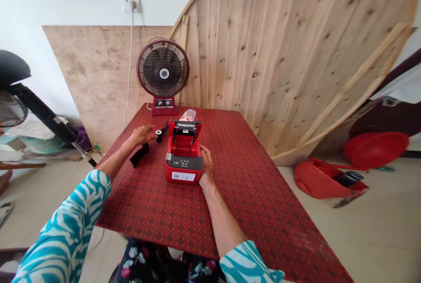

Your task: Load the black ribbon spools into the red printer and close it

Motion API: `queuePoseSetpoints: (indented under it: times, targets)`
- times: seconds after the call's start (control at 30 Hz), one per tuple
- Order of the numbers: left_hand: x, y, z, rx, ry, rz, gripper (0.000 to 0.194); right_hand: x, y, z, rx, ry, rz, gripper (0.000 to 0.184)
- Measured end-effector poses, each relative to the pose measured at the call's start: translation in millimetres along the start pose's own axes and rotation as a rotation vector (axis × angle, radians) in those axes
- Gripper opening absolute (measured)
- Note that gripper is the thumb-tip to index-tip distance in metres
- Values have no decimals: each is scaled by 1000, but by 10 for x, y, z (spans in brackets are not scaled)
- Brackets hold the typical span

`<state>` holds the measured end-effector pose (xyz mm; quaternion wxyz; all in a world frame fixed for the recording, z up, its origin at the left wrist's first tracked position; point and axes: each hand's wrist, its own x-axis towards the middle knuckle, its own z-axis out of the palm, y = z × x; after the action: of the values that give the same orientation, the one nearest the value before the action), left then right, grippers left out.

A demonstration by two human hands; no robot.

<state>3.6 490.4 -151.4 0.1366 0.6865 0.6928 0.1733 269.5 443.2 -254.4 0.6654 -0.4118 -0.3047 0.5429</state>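
A small red printer [183, 153] with its lid open stands on the red patterned table [250, 186]. My right hand [207, 163] rests against the printer's right side, fingers curled on its edge. My left hand [142, 134] reaches out to the left of the printer, fingers close to a small black spool with a white core [158, 134]. A second black piece [139, 155] lies under my left wrist. A roll wrapped in clear film [187, 115] lies behind the printer's open lid.
A dark red table fan [163, 76] stands at the table's far edge, its cord running up to a wall socket [130, 3]. Large wooden boards lean on the wall behind. Red basins [375, 148] and a red bag lie on the floor at right. A black stand is at left.
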Motion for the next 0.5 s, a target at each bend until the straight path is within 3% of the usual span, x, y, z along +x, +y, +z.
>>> queuePoseSetpoints:
  times: [0.17, 0.33, 0.4, 0.5]
  targets:
    - [165, 272, 72, 136, -39, -23, 39, -16, -16, 13, -12, -4, -2, 56]
    - [124, 217, -20, 79, -30, 5, 27, -18, -35, 13, -21, -24, -14, 53]
    - [42, 148, -130, -99, -6, 23, 29, -13, -39, 14, -19, -26, -12, 53]
    - [-156, 60, -300, -562, 59, 23, 40, -8, -38, 25, -3, -20, -10, 53]
